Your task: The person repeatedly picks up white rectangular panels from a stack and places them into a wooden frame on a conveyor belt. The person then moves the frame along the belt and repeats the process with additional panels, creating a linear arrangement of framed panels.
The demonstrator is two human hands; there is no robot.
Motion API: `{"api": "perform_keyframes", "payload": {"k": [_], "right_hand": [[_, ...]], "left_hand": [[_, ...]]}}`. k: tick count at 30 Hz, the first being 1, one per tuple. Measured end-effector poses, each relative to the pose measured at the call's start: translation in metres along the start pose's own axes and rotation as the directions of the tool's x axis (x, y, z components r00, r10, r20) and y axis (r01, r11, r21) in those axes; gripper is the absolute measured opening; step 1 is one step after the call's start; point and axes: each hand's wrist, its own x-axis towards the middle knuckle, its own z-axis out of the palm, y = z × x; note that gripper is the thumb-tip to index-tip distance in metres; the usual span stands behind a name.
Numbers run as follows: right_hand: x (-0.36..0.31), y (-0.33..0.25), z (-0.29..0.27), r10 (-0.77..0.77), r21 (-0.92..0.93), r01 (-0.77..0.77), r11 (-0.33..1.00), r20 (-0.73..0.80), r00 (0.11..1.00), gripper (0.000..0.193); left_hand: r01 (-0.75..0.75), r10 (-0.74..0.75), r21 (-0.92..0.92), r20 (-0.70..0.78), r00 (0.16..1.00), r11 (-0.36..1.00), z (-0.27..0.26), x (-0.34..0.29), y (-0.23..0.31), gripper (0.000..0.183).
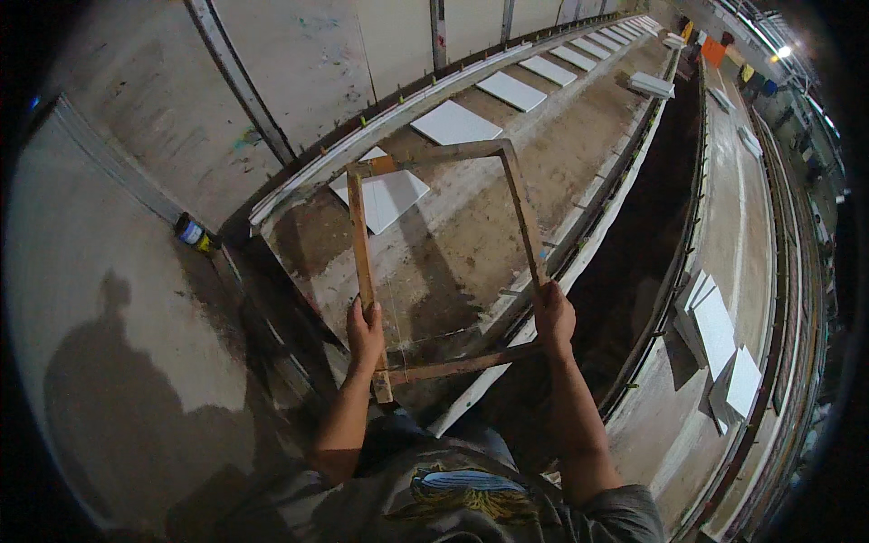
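Both my hands hold a rectangular wooden frame (362, 244), raised over the near end of a long table (453, 271). The frame looks worn, and its middle shows the tabletop through it. My left hand (365, 330) is closed round the left bar, low down. Round the lower part of the right bar is my right hand (554, 317), also closed. Beyond the frame's upper left corner lies a white rectangular sheet (385, 199), partly hidden by the bar. Farther along, another white sheet (455, 123) lies flat on the table, first of a spaced row of several.
A second long table (670, 398) runs along the right, bearing loose piles of white sheets (715, 330). A dark gap (656, 235) separates the tables. A small stack of white sheets (652, 85) sits near the first table's right edge. At left, a small dark can (192, 232) stands beside the wall.
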Motion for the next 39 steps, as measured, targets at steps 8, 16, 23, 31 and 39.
{"api": "perform_keyframes", "payload": {"k": [8,16,23,31,39], "right_hand": [[-0.018,0.018,-0.035,-0.042,0.003,0.042,0.999,-0.047,0.998,0.021],[-0.007,0.047,-0.035,-0.082,-0.056,0.084,0.995,0.031,0.996,0.018],[-0.004,0.03,-0.032,-0.189,0.014,0.189,0.982,0.051,0.981,0.021],[0.023,0.017,0.007,-0.319,-0.031,0.321,0.946,0.074,0.945,0.024],[0.05,-0.007,0.054,-0.426,-0.041,0.433,0.9,0.114,0.897,0.022]], "left_hand": [[-0.019,0.023,0.032,-0.153,0.988,0.999,0.006,-0.059,0.004,0.059],[-0.021,0.04,0.083,-0.234,0.972,0.996,0.005,-0.094,0.024,0.059],[0.134,-0.133,-0.007,-0.187,0.973,0.991,-0.012,-0.107,0.024,0.05],[0.042,-0.025,0.04,-0.354,0.935,0.998,-0.008,-0.111,-0.002,0.047],[0.147,-0.165,-0.075,-0.399,0.902,0.986,-0.006,-0.096,-0.036,0.058]]}}
